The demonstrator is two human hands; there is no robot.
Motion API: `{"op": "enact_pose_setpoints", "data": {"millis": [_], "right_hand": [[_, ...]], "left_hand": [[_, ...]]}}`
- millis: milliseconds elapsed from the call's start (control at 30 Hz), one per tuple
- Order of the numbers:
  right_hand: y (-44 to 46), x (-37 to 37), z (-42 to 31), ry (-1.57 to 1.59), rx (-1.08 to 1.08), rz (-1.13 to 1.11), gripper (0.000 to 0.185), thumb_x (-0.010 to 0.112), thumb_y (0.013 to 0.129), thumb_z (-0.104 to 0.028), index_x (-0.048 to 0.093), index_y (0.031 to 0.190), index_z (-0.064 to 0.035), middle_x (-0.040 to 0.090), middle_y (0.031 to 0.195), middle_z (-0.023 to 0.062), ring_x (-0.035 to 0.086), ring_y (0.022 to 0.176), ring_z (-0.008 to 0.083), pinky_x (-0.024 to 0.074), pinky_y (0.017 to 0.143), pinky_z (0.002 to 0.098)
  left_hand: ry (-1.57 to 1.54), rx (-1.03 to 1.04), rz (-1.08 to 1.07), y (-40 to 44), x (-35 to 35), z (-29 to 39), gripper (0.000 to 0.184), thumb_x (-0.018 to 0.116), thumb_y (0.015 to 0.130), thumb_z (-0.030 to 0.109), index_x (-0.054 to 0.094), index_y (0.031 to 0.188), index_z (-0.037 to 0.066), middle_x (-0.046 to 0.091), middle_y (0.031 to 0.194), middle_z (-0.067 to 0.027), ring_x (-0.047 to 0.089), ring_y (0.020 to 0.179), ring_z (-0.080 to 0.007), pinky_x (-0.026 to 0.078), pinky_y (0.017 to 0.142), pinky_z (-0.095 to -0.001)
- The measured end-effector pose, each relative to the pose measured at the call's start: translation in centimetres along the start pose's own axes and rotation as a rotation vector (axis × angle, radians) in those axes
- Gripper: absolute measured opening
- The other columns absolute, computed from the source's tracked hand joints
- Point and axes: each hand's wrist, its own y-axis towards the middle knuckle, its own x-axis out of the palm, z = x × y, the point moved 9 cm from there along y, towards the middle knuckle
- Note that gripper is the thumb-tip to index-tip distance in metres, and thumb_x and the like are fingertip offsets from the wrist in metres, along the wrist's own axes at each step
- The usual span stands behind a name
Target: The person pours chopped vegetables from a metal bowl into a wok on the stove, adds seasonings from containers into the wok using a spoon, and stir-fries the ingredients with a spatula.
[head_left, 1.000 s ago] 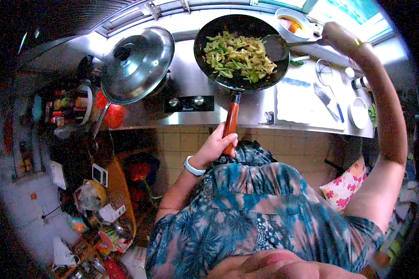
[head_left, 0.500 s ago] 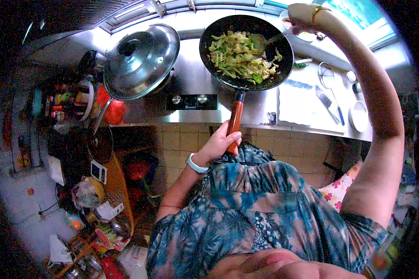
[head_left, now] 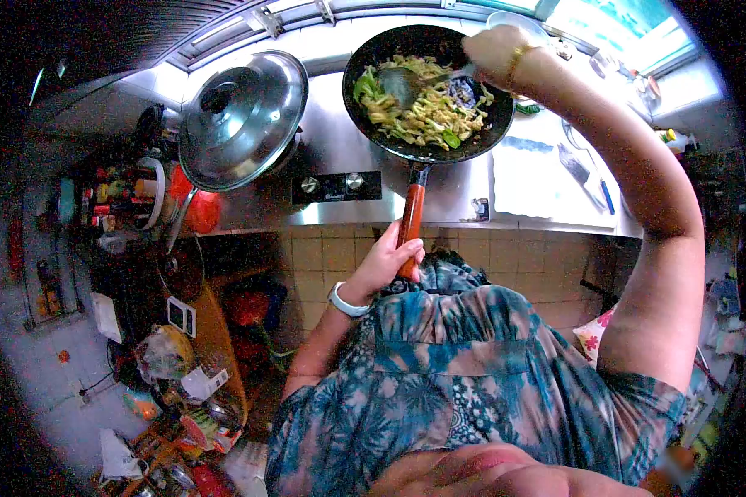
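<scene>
My left hand (head_left: 391, 257) is closed around the reddish-brown handle (head_left: 411, 217) of a black wok (head_left: 496, 141). Chopped green and pale yellow vegetables (head_left: 427, 116) lie in the wok. Over its right rim, my right hand (head_left: 497, 54) is closed on the handle of a metal spatula (head_left: 400, 88). The spatula's head is blurred and rests among the vegetables at the left of the wok. My right fingers are partly smeared by motion.
Left of the wok, a domed metal lid (head_left: 244, 120) covers another pan on the steel stove (head_left: 261, 211). Two knobs (head_left: 331, 183) sit on the stove's front. To the right, a white board (head_left: 532, 178) and a blue-handled utensil (head_left: 607, 197) lie on the counter.
My right hand has moved left and slightly down, pushing the spatula across to the wok's left side. The vegetables have shifted. My left hand keeps hold of the wok handle.
</scene>
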Motion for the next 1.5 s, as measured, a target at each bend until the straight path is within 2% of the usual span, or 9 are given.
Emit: {"op": "enact_pose_setpoints", "data": {"millis": [100, 333, 567, 867, 967, 1033, 1167, 1333, 1500], "right_hand": [[-3.2, -0.6, 2.5, 0.097, 0.142, -0.182, 0.026, 0.068, 0.078, -0.025, 0.068, 0.086, -0.0002, 0.067, 0.087, 0.0191, 0.067, 0.080, 0.0321, 0.0533, 0.071, 0.0412], [-3.5, -1.6, 3.9, 0.168, 0.147, -0.115, 0.031, 0.064, 0.083, -0.032, 0.069, 0.087, -0.0023, 0.067, 0.083, 0.0194, 0.066, 0.075, 0.0342, 0.0525, 0.070, 0.0419], [-5.6, 5.1, 7.2, 0.577, 0.171, -0.074, 0.019, 0.068, 0.078, -0.019, 0.071, 0.084, -0.0009, 0.068, 0.076, 0.0158, 0.065, 0.067, 0.0266, 0.0516, 0.068, 0.0365], [-9.0, 8.4, 5.1, 0.511, 0.306, -0.226, 0.028, 0.063, 0.085, -0.030, 0.069, 0.099, -0.0056, 0.068, 0.091, 0.0158, 0.066, 0.083, 0.0307, 0.0502, 0.076, 0.0397], [-11.9, 11.3, 5.8, 0.670, 0.288, 0.040, 0.026, 0.061, 0.085, -0.031, 0.070, 0.097, -0.0097, 0.068, 0.089, 0.0170, 0.066, 0.082, 0.0321, 0.0518, 0.076, 0.0425], [-14.0, 9.5, 3.4, 0.659, 0.456, -0.107, 0.029, 0.062, 0.084, -0.029, 0.068, 0.106, -0.0120, 0.069, 0.086, 0.0154, 0.067, 0.079, 0.0302, 0.0523, 0.073, 0.0425], [-16.3, 13.2, 2.0, 0.810, 0.412, 0.198, 0.040, 0.065, 0.085, -0.022, 0.058, 0.123, -0.0125, 0.063, 0.110, 0.0184, 0.063, 0.094, 0.0328, 0.0495, 0.083, 0.0416], [-23.2, 9.4, 2.8, 0.884, 0.637, 0.509, 0.042, 0.065, 0.086, -0.017, 0.056, 0.126, -0.0113, 0.061, 0.104, 0.0138, 0.063, 0.089, 0.0219, 0.0524, 0.077, 0.0311], [-32.6, 17.2, 4.3, 1.154, 0.963, 0.686, 0.033, 0.056, 0.093, -0.010, 0.057, 0.126, -0.0090, 0.062, 0.105, 0.0045, 0.060, 0.088, 0.0106, 0.0505, 0.077, 0.0250]], "left_hand": [[-0.025, 0.012, 0.003, -0.1, 0.2, 0.3, 0.034, 0.050, 0.097, 0.019, 0.035, 0.123, 0.004, 0.054, 0.079, -0.0052, 0.056, 0.053, -0.0133, 0.050, 0.048, -0.0255], [-0.035, 0.016, -0.002, 0.0, -0.1, -0.2, 0.031, 0.050, 0.097, 0.019, 0.037, 0.121, 0.004, 0.054, 0.079, -0.0054, 0.057, 0.053, -0.0138, 0.050, 0.049, -0.0254], [-0.018, 0.026, 0.023, -0.2, -0.1, -0.2, 0.030, 0.050, 0.097, 0.018, 0.037, 0.120, 0.004, 0.055, 0.079, -0.0051, 0.058, 0.053, -0.0139, 0.050, 0.050, -0.0258], [-0.001, 0.020, -0.005, -0.2, 0.0, 0.1, 0.033, 0.051, 0.097, 0.019, 0.038, 0.122, 0.004, 0.054, 0.079, -0.0053, 0.058, 0.056, -0.0134, 0.051, 0.053, -0.0261], [0.035, -0.010, -0.028, -0.1, 0.2, 0.0, 0.049, 0.050, 0.097, 0.022, 0.029, 0.139, 0.008, 0.056, 0.080, -0.0052, 0.057, 0.056, -0.0138, 0.050, 0.053, -0.0268], [-0.013, 0.008, -0.066, -0.3, 0.5, 0.1, 0.051, 0.050, 0.097, 0.025, 0.029, 0.140, 0.008, 0.056, 0.082, -0.0054, 0.058, 0.057, -0.0139, 0.051, 0.055, -0.0266], [-0.091, -0.004, -0.087, -1.1, 1.1, 1.0, 0.058, 0.050, 0.096, 0.034, 0.029, 0.140, 0.003, 0.057, 0.083, -0.0080, 0.060, 0.064, -0.0150, 0.052, 0.062, -0.0277], [-0.037, -0.010, -0.117, -1.0, 1.7, 1.7, 0.061, 0.048, 0.096, 0.038, 0.028, 0.140, 0.002, 0.058, 0.085, -0.0092, 0.060, 0.067, -0.0156, 0.052, 0.065, -0.0292], [-0.097, -0.051, -0.152, -0.7, 1.5, 0.7, 0.063, 0.045, 0.097, 0.043, 0.029, 0.140, 0.001, 0.059, 0.087, -0.0107, 0.060, 0.069, -0.0175, 0.053, 0.067, -0.0317]]}}
